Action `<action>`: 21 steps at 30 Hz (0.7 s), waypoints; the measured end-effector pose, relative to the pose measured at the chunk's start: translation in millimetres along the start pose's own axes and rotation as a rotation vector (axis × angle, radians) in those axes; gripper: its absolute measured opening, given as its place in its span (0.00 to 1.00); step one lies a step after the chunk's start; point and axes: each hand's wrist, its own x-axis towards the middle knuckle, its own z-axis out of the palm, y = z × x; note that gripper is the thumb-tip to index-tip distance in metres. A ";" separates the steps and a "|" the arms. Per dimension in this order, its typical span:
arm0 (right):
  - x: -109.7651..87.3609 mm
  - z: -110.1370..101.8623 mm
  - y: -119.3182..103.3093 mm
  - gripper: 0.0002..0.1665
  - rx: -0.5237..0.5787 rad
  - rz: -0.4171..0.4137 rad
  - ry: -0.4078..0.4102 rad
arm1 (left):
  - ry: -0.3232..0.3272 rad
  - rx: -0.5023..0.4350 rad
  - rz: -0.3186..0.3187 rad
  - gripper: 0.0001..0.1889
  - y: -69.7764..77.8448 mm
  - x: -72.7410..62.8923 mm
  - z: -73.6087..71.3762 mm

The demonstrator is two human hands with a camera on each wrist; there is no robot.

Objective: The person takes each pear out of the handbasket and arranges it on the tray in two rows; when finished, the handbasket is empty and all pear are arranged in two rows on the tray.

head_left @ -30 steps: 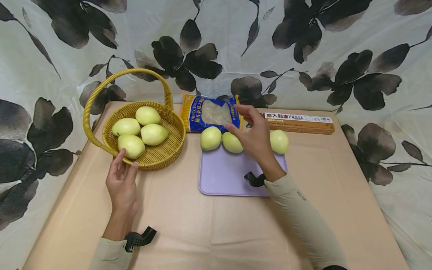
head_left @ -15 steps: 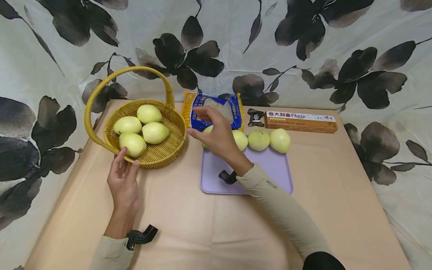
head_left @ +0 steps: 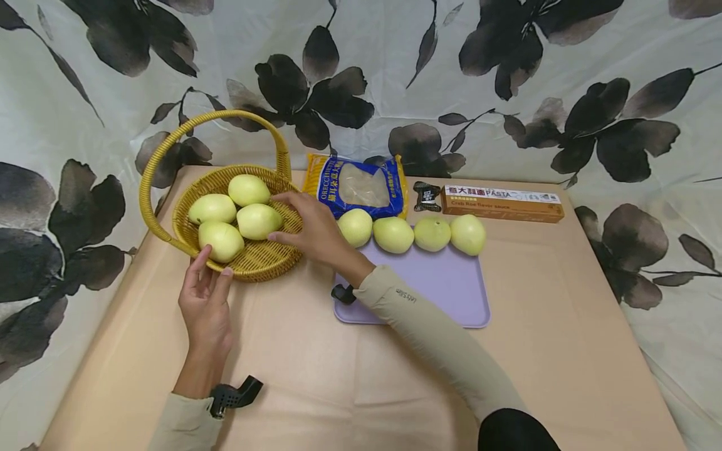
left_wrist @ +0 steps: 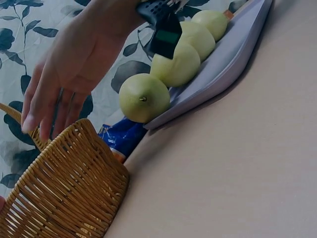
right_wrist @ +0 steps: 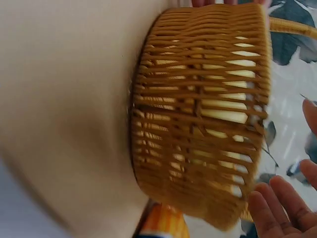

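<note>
A yellow wicker basket (head_left: 265,266) with a tall handle stands at the left of the table. Several smooth pale-green fruits lie in it, one fruit (head_left: 220,242) against the near rim. My left hand (head_left: 205,313) holds that rim, its fingertips at the edge. Over the basket's right side reaches my right hand (head_left: 313,232), fingers extended and parted, fingertips close to another fruit (head_left: 259,222); whether they touch it I cannot tell. In the right wrist view, the right hand's fingers (right_wrist: 282,203) show bare beside the wicker wall.
A lilac tray (head_left: 417,288) sits right of the basket, with a row of several pale-green fruits (head_left: 393,235) along its far edge. Behind are a blue and yellow pasta bag (head_left: 361,188), a small black packet (head_left: 427,196) and a brown pasta box (head_left: 502,203).
My right hand has moved left from above the tray's fruits, past the pasta bag, to the basket, uncovering the row. My left hand stays at the basket's rim.
</note>
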 end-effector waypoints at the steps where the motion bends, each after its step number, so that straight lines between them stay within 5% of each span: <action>1: 3.2 3.3 -1.0 0.40 -0.018 -0.002 -0.021 | -0.002 -0.001 0.000 0.31 0.5 -0.1 0.0; 21: 53.9 44.1 -20.9 0.43 -0.298 0.031 -0.261 | -0.008 0.019 -0.025 0.31 6.7 -2.1 1.2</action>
